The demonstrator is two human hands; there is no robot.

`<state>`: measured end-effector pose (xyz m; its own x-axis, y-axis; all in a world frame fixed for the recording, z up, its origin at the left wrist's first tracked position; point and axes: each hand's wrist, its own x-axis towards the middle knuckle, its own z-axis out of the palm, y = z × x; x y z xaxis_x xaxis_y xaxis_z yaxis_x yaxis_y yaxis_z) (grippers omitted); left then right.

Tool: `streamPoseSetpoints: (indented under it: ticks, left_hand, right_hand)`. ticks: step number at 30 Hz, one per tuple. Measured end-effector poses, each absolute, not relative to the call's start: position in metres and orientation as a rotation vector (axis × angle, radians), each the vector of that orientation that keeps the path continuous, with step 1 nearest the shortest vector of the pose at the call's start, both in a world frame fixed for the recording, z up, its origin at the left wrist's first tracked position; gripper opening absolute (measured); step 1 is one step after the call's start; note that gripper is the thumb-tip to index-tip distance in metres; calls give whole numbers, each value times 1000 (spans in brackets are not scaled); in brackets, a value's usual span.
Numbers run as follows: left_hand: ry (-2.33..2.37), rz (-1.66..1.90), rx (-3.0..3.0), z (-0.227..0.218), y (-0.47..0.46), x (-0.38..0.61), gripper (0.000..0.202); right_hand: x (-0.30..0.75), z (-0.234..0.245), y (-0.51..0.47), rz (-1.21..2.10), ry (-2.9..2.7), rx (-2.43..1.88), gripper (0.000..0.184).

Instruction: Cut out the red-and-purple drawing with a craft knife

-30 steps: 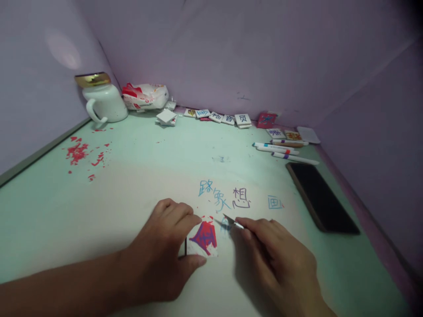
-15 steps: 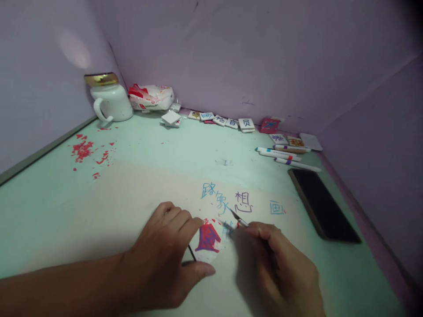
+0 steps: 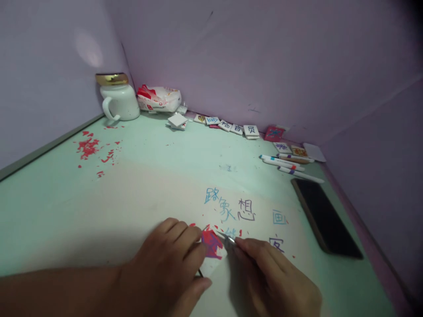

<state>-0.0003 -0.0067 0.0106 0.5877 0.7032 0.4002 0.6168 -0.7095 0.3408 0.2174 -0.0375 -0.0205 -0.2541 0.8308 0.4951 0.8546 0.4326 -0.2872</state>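
Observation:
My right hand [image 3: 277, 275] grips a craft knife [image 3: 230, 240] like a pen. The slim blade points left, its tip at the upper right edge of a small block [image 3: 211, 243] with a red, purple-marked face. My left hand [image 3: 175, 259] has its fingers curled against the block's left side and the thumb stretched out below, steadying it. Part of the block is hidden behind those fingers. A thin dark strip shows between the left thumb and forefinger; I cannot tell what it is. Red shavings [image 3: 211, 228] lie along the block's far edge.
A white mug [image 3: 120, 102] with a gold lid stands at the back left by a tissue pack [image 3: 160, 99]. Carved tiles [image 3: 251, 131] line the wall. Markers [image 3: 291, 165] and a phone [image 3: 325, 218] lie right. Red scraps [image 3: 88, 148] are heaped left. Blue and purple characters mark the table.
The knife tip has moved from above the block onto its upper right edge. My left fingers have shifted slightly around the block. The whole view has tilted a little.

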Motion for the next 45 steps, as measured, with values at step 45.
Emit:
streamPoseSetpoints:
  ticks: [45]
  left_hand:
    - [1019,605,2553,7,-7,2,15]
  right_hand:
    - [211,-15,-26,144,-2026,-1411,17]
